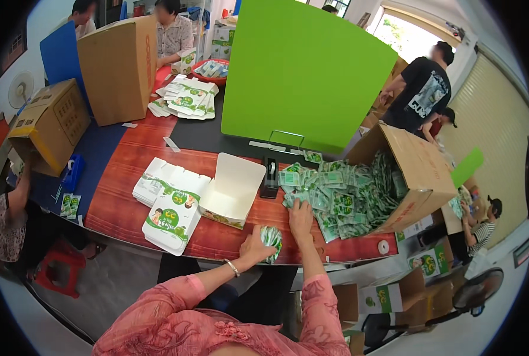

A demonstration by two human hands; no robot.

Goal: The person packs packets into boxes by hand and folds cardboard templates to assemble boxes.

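My left hand (255,246) is closed round a small bundle of green and white sachets (272,242) at the table's front edge. To its right, my right hand (301,221) reaches forward, its fingers stretched out and slightly apart on the near left edge of a sachet pile (342,199). The pile spills from a cardboard carton (421,178) lying on its side. Just beyond my left hand stands a small box (232,188), white inside, its lid raised. Left of that box lies a stack of flat green and white folding boxes (172,204).
A black tape dispenser (269,178) sits behind the open box. A tall green board (306,74) rises at the back. A tape roll (383,247) lies at the right front edge. Across the table, more flat boxes (190,98) lie beside a large carton (116,71); other people work around.
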